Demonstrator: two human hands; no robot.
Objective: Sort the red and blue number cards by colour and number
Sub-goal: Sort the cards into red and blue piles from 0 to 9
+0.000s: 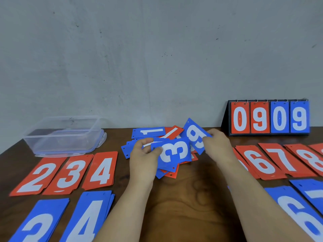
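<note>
A mixed heap of red and blue number cards (150, 135) lies at the middle back of the wooden table (185, 198). My left hand (142, 158) pinches a blue 3 card (174, 152) on top of the heap. My right hand (218, 145) pinches a blue 9 card (194, 135), lifted and tilted. Sorted red piles lie on the left: red 2 (37, 177), red 3 (70, 175), red 4 (102, 170). Below them are blue 2 (37, 224) and blue 4 (87, 219). On the right lie red 6 (260, 163), red 7 (283, 158), red 8 (312, 159) and blue 6 (300, 213).
A clear plastic box (64, 135) stands at the back left. A black flip scoreboard (269, 117) showing 0909 stands against the grey wall at the back right. Another blue pile (312, 191) sits at the right edge.
</note>
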